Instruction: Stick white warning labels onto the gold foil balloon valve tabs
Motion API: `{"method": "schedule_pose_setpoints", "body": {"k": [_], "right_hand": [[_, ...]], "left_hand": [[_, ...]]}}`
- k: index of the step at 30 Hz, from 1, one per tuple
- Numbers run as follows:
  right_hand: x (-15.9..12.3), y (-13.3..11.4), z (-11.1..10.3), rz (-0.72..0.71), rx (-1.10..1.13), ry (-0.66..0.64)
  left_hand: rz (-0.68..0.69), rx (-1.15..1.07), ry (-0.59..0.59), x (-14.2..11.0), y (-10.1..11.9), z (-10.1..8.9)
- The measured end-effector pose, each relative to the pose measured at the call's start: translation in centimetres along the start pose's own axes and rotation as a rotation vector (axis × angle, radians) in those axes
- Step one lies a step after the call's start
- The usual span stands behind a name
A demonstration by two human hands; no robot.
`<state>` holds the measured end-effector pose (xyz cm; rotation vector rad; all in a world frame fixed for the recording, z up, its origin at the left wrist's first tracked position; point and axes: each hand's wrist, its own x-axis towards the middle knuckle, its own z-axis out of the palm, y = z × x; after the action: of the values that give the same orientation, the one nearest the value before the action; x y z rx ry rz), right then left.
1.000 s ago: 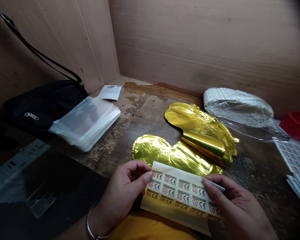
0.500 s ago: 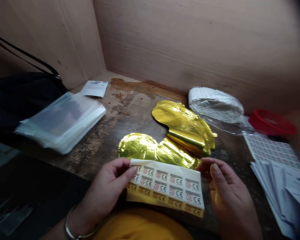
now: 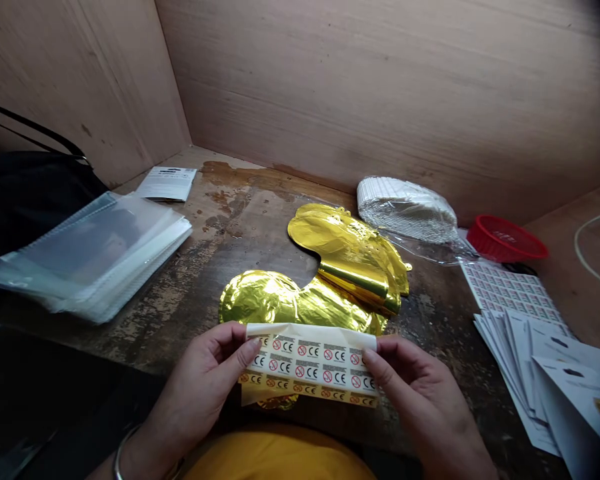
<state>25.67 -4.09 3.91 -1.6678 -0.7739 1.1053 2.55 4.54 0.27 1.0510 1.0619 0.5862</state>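
Observation:
Between my hands I hold a sticker sheet [image 3: 313, 365] printed with rows of small CE labels. My left hand [image 3: 207, 377] pinches its left end, thumb on the printed face. The right end is pinched by my right hand [image 3: 420, 390], thumb also in front. Beyond the sheet, gold foil balloons [image 3: 345, 267] lie flat and partly overlapping on the worn wooden table [image 3: 215, 233]. The sheet's top edge covers the nearest part of the foil, and a bit of gold shows below it.
A stack of clear plastic bags [image 3: 100, 253] lies left, beside a black bag [image 3: 25, 207] and a folded card [image 3: 167, 183]. Right are a plastic-wrapped white bundle [image 3: 405, 207], a red round tray [image 3: 507, 240], another sticker sheet [image 3: 513, 290] and several white cards [image 3: 545, 373]. Wooden panels [image 3: 355, 87] enclose the back.
My right hand has closed on the sheet's right end, thumb now over the printed labels. The view has shifted slightly right, so things appear further left.

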Motion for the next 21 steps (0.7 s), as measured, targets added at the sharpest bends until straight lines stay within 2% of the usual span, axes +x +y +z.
{"method": "schedule_pose_setpoints", "body": {"k": [1, 4, 6, 10, 16, 21], "right_hand": [[0.1, 0.1, 0.0, -0.012, 0.025, 0.007], [0.2, 0.4, -0.1, -0.040, 0.117, 0.015], [0.3, 0.6, -0.3, -0.001, 0.164, -0.005], [0.5, 0.7, -0.3, 0.037, 0.205, 0.027], [0.1, 0.1, 0.8, 0.036, 0.263, -0.028], [-0.4, -0.3, 1.7, -0.120, 0.127, 0.059]], "left_hand": [[0.035, 0.030, 0.041, -0.1, -0.1, 0.0], [0.220, 0.154, 0.287, -0.4, -0.3, -0.3], [0.278, 0.169, 0.355, -0.7, -0.1, -0.4], [0.188, 0.017, 0.222, -1.4, 0.6, 0.0], [0.216, -0.123, 0.084, -1.5, 0.1, 1.1], [0.147, -0.229, 0.057, -0.9, 0.2, 1.3]]}}
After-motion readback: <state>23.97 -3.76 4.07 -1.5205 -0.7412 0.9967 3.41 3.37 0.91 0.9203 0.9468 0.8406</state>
